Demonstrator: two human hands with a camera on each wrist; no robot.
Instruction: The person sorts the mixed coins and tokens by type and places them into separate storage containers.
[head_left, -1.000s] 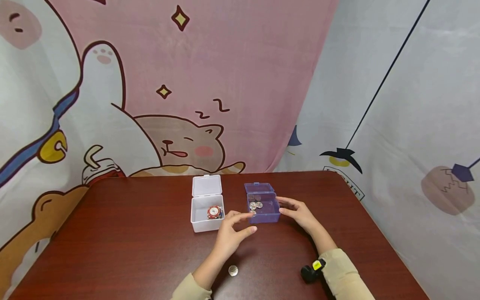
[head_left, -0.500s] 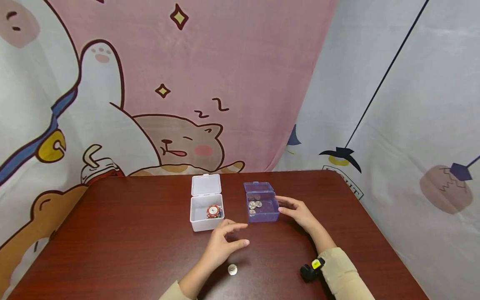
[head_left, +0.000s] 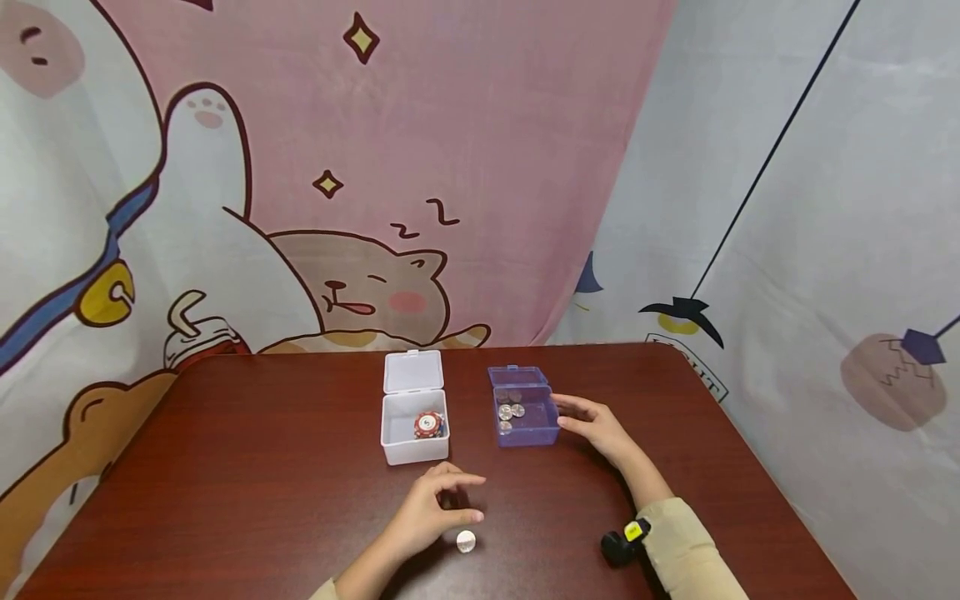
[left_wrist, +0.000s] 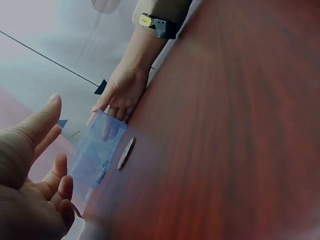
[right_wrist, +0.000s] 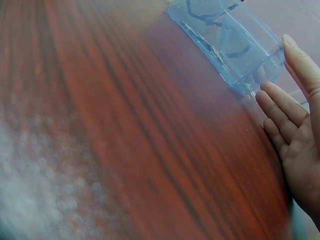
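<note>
My left hand [head_left: 426,514] hovers low over the table, thumb and forefinger apart, close behind and left of a lone silver coin [head_left: 466,542]. Nothing is between its fingers. In the left wrist view, that coin [left_wrist: 126,154] lies flat on the wood in front of the hand. My right hand [head_left: 596,427] rests its fingertips against the right side of a translucent blue plastic box [head_left: 536,437], whose lid is flipped back. Several coins [head_left: 506,412] lie along the box's left side. The right wrist view has the right hand's extended fingers [right_wrist: 285,102] beside the box's end wall.
Left of the blue box stands a white plastic box [head_left: 416,452], lid flipped back, with poker chips [head_left: 428,425] inside, a red one on top. A black device with a yellow label [head_left: 636,528] is on the right wrist. A cartoon-print curtain [head_left: 525,167] hangs behind the table [head_left: 247,475].
My left hand has drawn back from the blue box, down and left toward the lone coin, its fingers still apart. My right hand has stayed at the box's side.
</note>
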